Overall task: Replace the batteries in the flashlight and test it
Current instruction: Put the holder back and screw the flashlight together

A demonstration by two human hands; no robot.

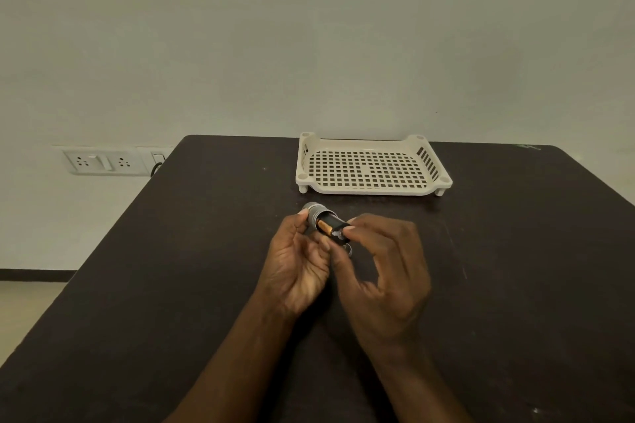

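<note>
Left hand [298, 263] grips the flashlight [318, 215] by its silver head, fingers curled round it, held above the dark table [206, 268]. Right hand [385, 271] pinches the black battery holder [335, 227] at its near end, thumb and forefinger closed on it; an orange-and-black battery [326, 227] shows in the holder, between the two hands. A small silver part, unclear, sits just under the right fingertips. White perforated tray [372, 166] lies beyond both hands, apart from them.
</note>
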